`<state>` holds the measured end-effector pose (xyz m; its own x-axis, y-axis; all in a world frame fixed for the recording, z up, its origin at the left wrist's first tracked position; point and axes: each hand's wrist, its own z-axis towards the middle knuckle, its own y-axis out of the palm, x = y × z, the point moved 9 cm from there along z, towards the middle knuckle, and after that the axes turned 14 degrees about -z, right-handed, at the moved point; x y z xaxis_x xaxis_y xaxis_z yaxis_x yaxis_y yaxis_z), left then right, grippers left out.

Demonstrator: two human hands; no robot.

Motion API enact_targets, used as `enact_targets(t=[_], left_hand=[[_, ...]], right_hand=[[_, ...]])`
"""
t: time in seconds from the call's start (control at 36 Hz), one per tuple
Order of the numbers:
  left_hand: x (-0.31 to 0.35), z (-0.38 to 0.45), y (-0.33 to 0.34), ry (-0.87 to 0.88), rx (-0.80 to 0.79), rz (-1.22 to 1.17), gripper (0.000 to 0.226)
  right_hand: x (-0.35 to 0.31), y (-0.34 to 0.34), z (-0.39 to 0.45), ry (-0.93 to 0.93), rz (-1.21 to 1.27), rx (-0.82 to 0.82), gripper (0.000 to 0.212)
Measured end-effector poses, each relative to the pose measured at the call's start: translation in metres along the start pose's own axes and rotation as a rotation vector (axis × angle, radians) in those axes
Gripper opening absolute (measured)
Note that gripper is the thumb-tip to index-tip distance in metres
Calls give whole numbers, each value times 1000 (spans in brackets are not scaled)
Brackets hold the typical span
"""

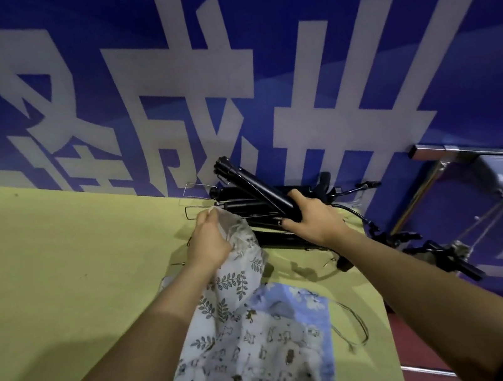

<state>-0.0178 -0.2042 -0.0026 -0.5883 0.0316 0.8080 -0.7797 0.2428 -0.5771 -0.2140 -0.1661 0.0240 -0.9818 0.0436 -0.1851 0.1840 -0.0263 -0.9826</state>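
Observation:
My left hand [207,240] grips the bunched top of a white cloth with a leaf print [241,277], lifting it off the yellow-green table [58,270]. My right hand [312,217] holds the end of a folded black tripod [252,183], whose legs point up and away toward the wall. More printed cloths, a white one with small animals [253,354] and a light blue one [297,301], lie in a pile below my arms.
Wire hangers [198,195] lie at the table's far edge. More black stands and clamps [417,246] rest at the right against a blue banner wall with large white characters [226,79]. A thin black cord [356,322] loops near the table's right edge.

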Motion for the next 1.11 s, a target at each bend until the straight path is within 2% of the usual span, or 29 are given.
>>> enact_targets(t=[0.17, 0.25, 0.31, 0.42, 0.53, 0.61, 0.75, 0.89, 1.0, 1.11], left_hand=[[-3, -17, -5, -14, 53, -193, 75], [-1, -27, -9, 4, 90, -226, 74], [1, -31, -13, 22, 113, -245, 74], [0, -41, -26, 25, 183, -281, 69], [3, -46, -31, 33, 176, -210, 73], [-1, -47, -33, 61, 164, -116, 76], [2, -57, -43, 141, 182, 78, 67], [17, -63, -35, 230, 86, 175, 74], [31, -65, -22, 319, -24, 196, 69], [43, -62, -20, 363, 3, 231, 57]], right_hand=[[-2, 6, -30, -28, 243, -56, 34], [-8, 15, -39, -49, 261, -98, 25], [-8, 21, -43, -37, 209, -118, 31], [-7, 32, -53, -34, 47, -152, 58], [-13, 34, -58, -74, -74, -186, 62], [-17, 30, -54, -64, -155, -157, 65], [-29, 18, -50, -77, -297, -104, 62], [-55, 6, -47, -181, -521, -17, 59], [-73, -7, -42, -272, -707, 121, 54], [-98, -31, -39, -398, -798, 297, 45]])
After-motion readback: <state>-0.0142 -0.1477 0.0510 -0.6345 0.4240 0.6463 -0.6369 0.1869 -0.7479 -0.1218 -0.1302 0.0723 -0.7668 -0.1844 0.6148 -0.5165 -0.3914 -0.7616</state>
